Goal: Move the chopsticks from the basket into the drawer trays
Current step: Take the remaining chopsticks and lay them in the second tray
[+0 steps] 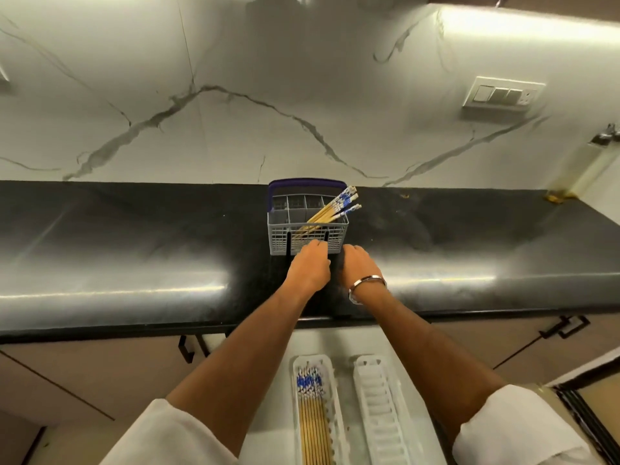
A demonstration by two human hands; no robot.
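Chopsticks leaning in basket, left hand and right hand curled at its front wall, grip unclear

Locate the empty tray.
Head view, bottom centre: the empty white tray lies in the open drawer, right of the tray holding chopsticks, between the forearms.

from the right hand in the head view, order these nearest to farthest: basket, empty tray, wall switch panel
1. basket, on the counter just ahead of the right hand
2. empty tray, below in the drawer, toward the person
3. wall switch panel, high on the wall, far right
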